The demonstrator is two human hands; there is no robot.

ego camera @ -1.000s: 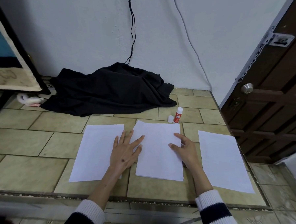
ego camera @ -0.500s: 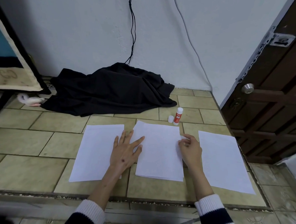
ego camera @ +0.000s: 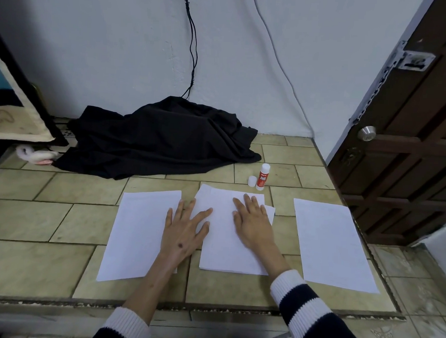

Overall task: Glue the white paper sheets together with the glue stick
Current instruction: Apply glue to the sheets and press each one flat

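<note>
Three groups of white paper lie on the tiled floor. The middle stack (ego camera: pixel 222 254) has its top sheet slightly askew over the one beneath. My left hand (ego camera: pixel 183 231) lies flat with spread fingers across the stack's left edge and the left sheet (ego camera: pixel 136 231). Flat on the upper right of the stack presses my right hand (ego camera: pixel 252 222), fingers straight. A third sheet (ego camera: pixel 334 244) lies apart to the right. Behind the stack a red and white glue stick (ego camera: pixel 263 176) stands upright, its white cap (ego camera: pixel 252 180) on the floor beside it.
A heap of black cloth (ego camera: pixel 161 139) lies against the wall behind the sheets, with cables hanging above it. A dark wooden door (ego camera: pixel 412 142) stands at the right. A step edge (ego camera: pixel 183 307) runs along the front. Dark furniture (ego camera: pixel 10 121) stands at far left.
My right hand has moved from the stack's right edge, where its fingers were curled, up onto the top sheet and now lies flat. The left hand has stayed in place.
</note>
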